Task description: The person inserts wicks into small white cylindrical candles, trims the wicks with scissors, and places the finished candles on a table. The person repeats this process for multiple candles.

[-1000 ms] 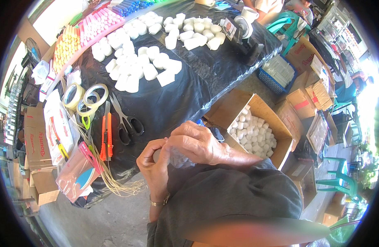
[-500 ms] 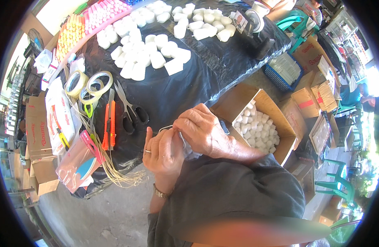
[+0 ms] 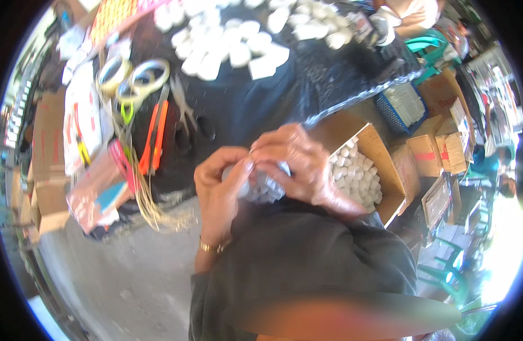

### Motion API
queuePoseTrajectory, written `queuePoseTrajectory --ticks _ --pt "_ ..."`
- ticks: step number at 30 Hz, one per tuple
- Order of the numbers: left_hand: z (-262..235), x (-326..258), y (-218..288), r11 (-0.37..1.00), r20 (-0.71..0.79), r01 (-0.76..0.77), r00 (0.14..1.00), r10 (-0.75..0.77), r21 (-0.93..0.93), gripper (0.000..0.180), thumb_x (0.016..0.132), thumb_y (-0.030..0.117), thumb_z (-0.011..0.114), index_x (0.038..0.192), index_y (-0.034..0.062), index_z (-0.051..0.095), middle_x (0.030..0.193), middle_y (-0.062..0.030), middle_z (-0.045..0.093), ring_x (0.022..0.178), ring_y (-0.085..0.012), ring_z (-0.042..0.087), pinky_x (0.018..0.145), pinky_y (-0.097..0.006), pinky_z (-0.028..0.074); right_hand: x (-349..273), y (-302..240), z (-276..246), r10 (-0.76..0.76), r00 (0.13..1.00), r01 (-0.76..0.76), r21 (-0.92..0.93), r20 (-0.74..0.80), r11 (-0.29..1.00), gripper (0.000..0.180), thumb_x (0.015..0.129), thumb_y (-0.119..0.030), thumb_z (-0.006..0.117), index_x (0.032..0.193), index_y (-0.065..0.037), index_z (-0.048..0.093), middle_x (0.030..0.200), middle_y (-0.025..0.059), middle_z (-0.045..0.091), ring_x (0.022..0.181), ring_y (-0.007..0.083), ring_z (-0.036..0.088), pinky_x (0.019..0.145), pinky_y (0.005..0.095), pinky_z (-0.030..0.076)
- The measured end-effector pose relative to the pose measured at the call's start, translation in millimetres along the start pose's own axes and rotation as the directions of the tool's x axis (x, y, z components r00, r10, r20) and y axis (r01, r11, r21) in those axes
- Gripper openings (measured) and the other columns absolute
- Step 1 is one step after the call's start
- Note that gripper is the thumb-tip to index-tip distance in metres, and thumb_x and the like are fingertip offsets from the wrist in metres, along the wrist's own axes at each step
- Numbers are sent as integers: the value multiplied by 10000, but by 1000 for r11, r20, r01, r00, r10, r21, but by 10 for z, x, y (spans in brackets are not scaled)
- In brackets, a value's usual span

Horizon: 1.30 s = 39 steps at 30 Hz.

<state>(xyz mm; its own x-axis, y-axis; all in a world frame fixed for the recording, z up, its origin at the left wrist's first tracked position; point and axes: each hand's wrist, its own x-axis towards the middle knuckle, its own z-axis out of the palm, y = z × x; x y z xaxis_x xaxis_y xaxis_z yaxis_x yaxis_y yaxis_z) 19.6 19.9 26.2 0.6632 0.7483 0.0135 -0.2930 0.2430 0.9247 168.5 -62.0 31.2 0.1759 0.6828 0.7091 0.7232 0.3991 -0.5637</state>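
Note:
Close to my chest, a see-through plastic bag (image 3: 263, 188) with pale contents is between my hands. My left hand (image 3: 217, 181) is closed, its thumb and fingers pinching the bag's upper part. My right hand (image 3: 295, 162) is closed on the same bag from the other side, its fingertips meeting those of the left. Motion blur and the fingers hide the exact grip and the contents. Ahead on the black-covered table (image 3: 233, 108) stand many short white candles (image 3: 240, 55). Beside my right forearm, an open cardboard box (image 3: 393, 179) holds more small white pieces.
To the left lie scissors (image 3: 184, 113), orange cutters (image 3: 155, 136), tape rolls (image 3: 149, 77), a bundle of thin strands (image 3: 159, 210) and a pink plastic package (image 3: 96, 199). A blue basket (image 3: 399, 113) and cardboard boxes (image 3: 429, 153) stand right. Another person's arm (image 3: 409, 14) shows at the far right.
My hands have turned and spread slightly, so more of the bag shows between them. A thin pale strand by the fingers no longer shows. The whole view has shifted.

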Motion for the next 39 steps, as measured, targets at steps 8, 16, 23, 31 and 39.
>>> queuePoseTrajectory --ticks 8,16,23,31,39 --pt "-15 -38 4 1000 69 -14 998 15 -14 107 879 89 674 906 -15 681 824 -20 672 741 -76 595 673 -235 465 -28 -31 2 235 970 -242 360 63 901 180 805 76 710 947 -18 651 1022 146 662 876 196 669 768 297 552" --pt "-84 -15 -48 903 96 -287 958 270 321 123 763 54 678 884 37 663 963 -77 629 819 -173 632 740 -286 494 -42 67 76 375 913 -355 760 158 544 121 876 58 633 930 -37 581 1054 179 643 866 186 644 730 323 563" --pt "-66 -10 -77 901 59 -293 955 289 319 72 783 -5 662 840 26 632 938 -81 626 822 -158 625 721 -287 487 -72 95 51 390 874 -413 867 291 278 133 878 82 596 885 -42 548 961 195 659 680 170 624 616 296 552" --pt "-115 16 -54 816 49 -403 905 422 415 78 788 -37 657 834 14 621 911 -79 616 779 -140 600 688 -265 464 -95 88 20 367 901 -357 875 231 327 136 869 90 608 860 -30 544 956 167 635 693 178 624 599 295 538" --pt "-131 125 -131 697 -88 -554 751 655 455 48 879 -7 636 904 -11 595 958 -96 598 756 -130 586 660 -247 462 -103 23 163 347 925 -299 856 152 422 161 879 49 622 1023 -17 590 1093 180 609 745 178 634 649 280 530"
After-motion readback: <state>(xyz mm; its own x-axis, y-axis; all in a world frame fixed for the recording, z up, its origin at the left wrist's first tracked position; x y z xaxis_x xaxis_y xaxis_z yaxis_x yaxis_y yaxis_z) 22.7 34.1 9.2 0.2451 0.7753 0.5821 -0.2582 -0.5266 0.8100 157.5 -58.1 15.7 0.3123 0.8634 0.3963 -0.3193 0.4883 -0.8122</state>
